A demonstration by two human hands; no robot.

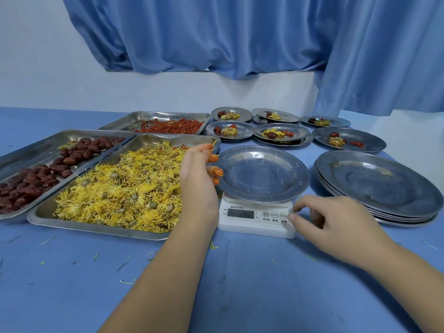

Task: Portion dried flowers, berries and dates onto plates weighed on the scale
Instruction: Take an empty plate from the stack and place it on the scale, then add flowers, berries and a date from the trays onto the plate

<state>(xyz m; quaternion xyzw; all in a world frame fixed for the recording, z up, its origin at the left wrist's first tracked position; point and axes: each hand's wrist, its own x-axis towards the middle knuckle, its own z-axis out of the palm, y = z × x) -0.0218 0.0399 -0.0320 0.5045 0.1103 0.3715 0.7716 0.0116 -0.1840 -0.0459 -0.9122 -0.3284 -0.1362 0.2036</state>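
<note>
Left of the scale, the left hand curls; whether it pinches flowers is unclear. The right hand, loosely curled and empty, touches the scale's right edge. The scale's display is unreadable.

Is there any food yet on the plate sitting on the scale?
No: the plate on the scale shows only bare metal, with nothing lying on it.

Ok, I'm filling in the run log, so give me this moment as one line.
plate on scale: empty | right hand: fingertip at scale buttons | left hand: over dried-flower tray edge, grip unclear
</note>
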